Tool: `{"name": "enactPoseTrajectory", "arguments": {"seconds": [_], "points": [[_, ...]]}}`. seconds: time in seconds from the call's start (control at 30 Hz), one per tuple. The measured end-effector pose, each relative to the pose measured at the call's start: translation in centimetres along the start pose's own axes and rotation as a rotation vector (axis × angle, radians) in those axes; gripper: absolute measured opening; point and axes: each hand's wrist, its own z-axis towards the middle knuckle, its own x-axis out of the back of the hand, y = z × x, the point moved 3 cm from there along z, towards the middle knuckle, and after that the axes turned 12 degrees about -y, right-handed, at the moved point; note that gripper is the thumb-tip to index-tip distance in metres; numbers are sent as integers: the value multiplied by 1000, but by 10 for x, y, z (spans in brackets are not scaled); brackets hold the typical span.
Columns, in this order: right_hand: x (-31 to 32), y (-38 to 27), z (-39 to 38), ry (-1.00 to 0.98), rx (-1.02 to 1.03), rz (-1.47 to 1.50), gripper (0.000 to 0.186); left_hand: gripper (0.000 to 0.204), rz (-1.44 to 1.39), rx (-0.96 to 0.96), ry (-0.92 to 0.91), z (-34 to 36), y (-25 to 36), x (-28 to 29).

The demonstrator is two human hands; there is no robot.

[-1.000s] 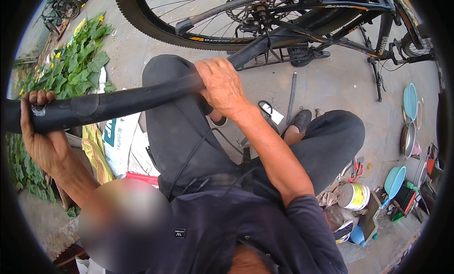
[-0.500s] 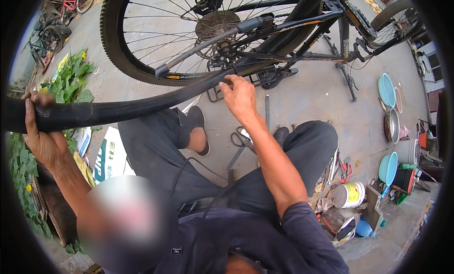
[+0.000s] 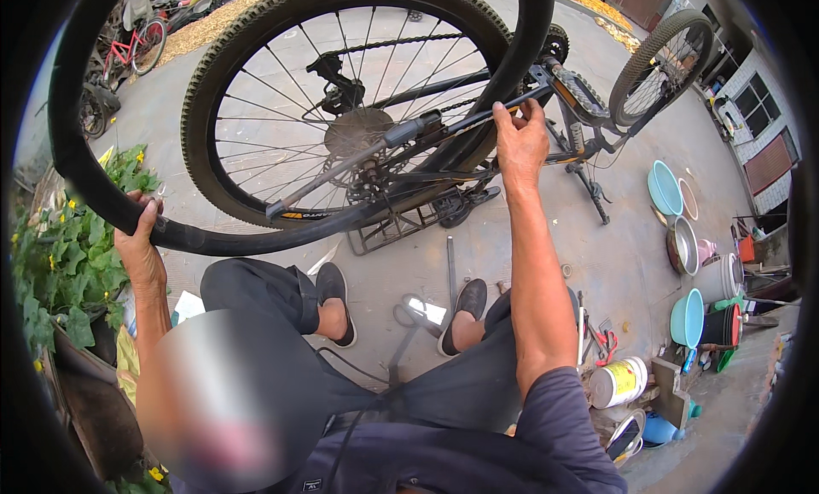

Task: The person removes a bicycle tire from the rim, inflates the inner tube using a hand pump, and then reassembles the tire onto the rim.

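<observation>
A long black inner tube (image 3: 281, 241), plump with air, sweeps in a big loop in front of an upturned bicycle's rear wheel (image 3: 198, 127). At the loop's lower left, my left hand (image 3: 141, 238) is closed around the tube. My right hand (image 3: 522, 148) is raised at the loop's right side, beside the bicycle frame (image 3: 537, 93); its thumb and curled fingers are at the tube's edge, their contact partly hidden. The tyre is on the wheel. A metal rod with a dark sleeve (image 3: 341, 170) slants across the hub.
Scissors (image 3: 409, 313) and a flat metal bar (image 3: 452, 276) lie on the ground between my feet. Leafy plants (image 3: 77, 264) grow at the left. To the right are blue basins (image 3: 665, 187), a white bucket (image 3: 616, 383) and red-handled pliers (image 3: 607, 345).
The tube has gone from stretching out to the left to a raised loop. My right hand has moved up and right; my left hand has come inward. The view has shifted.
</observation>
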Motion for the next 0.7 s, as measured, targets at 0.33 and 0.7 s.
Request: {"name": "enactPoseTrajectory", "arguments": {"seconds": [0.33,0.7], "points": [[-23,16,53,47,204,-201,55,45,121,339,125,-10,-69,5],[-12,-10,72,200,519,-81,47,30,87,745,-111,-35,-84,5]]}}
